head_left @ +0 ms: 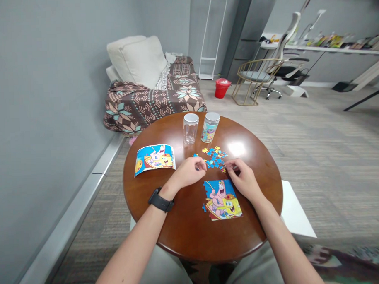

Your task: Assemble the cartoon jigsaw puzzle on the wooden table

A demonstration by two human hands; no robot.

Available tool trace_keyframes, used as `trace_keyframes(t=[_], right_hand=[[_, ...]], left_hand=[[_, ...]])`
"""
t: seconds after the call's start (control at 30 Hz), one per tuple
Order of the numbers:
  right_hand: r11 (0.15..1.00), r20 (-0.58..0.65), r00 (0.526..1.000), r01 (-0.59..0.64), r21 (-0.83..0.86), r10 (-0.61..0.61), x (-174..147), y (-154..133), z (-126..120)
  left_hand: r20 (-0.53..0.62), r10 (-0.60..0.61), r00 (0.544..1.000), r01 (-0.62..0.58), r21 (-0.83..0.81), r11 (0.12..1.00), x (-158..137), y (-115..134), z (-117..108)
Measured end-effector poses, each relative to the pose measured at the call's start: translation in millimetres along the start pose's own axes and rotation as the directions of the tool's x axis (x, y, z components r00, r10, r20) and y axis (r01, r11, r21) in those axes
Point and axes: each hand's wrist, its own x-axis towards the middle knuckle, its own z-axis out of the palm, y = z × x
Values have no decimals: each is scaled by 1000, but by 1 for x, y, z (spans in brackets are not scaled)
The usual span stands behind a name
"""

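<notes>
A partly joined jigsaw puzzle (pixel 222 199) with a pink starfish and a yellow sponge figure lies on the round brown table (pixel 186 225). Just beyond it is a spread of loose puzzle pieces (pixel 215 157), mostly blue with some yellow. My left hand (pixel 190 171) hovers at the left side of these pieces, its fingers curled in; what is inside them, if anything, is hidden. At the right edge of the pile, my right hand (pixel 243 177) has thumb and fingertips pinched at a small puzzle piece. A curled reference picture (pixel 155 157) shows the same figures, left of my left hand.
Toward the table's far side stand a clear jar (pixel 190 129) with a silver lid and a printed jar (pixel 210 128). Behind the table is a sofa (pixel 153 93) under a patterned cover. A red bin (pixel 221 88) and a wire chair (pixel 255 76) stand on the floor.
</notes>
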Motion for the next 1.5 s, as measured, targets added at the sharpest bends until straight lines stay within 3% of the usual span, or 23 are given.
trace_keyframes(t=[0.13,0.33,0.53,0.9,1.5], right_hand=[[1000,1,1000,-1,7,1,0,-1,-1],[1000,-25,1000,7,29,-6,0,0,1],[998,-22,1000,9,59,-7,1,4,5],[993,-60,998,11,121,-4,3,10,7],[995,-14,999,51,89,-50,1,8,7]], left_hand=[[19,24,1000,-23,-53,998,-1,-4,0],[47,-90,995,99,-247,964,1,-11,4],[47,-88,995,98,-331,939,2,-4,-1],[58,14,998,2,-268,963,-1,0,-8],[50,-51,997,61,-223,973,1,-2,-6]])
